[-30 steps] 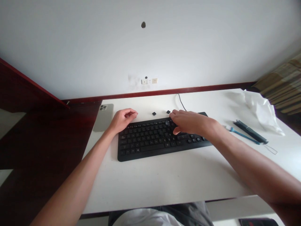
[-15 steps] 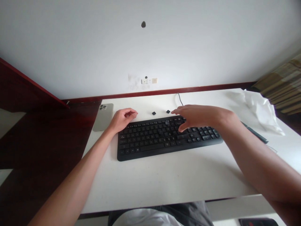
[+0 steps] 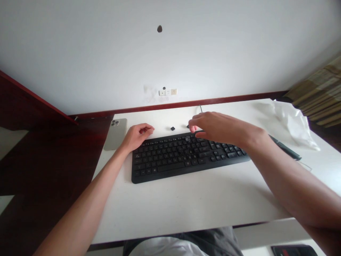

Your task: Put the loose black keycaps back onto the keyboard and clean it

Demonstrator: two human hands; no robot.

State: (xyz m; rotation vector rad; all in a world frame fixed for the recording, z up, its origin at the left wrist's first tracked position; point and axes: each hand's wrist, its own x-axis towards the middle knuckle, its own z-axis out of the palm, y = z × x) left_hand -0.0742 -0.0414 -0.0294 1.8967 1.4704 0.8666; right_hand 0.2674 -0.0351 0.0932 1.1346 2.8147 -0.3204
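Observation:
A black keyboard (image 3: 183,156) lies across the white desk (image 3: 191,202). My left hand (image 3: 137,136) rests loosely curled at the keyboard's far left corner, holding nothing I can see. My right hand (image 3: 217,128) hovers over the keyboard's back edge, fingers stretched toward a loose black keycap (image 3: 188,126) behind it, fingertips right at the cap. A second loose keycap (image 3: 172,128) lies to the left of it. One key spot (image 3: 187,138) in the top row looks bare.
A phone (image 3: 115,133) lies face down at the desk's left edge. A dark pen-like tool (image 3: 286,151) and crumpled white plastic (image 3: 293,122) sit at the right. The keyboard cable (image 3: 200,107) runs to the back wall. Dark red furniture stands at the left.
My right hand has lifted off the keys and moved back and left toward the loose keycap behind the keyboard. The left hand has stayed put.

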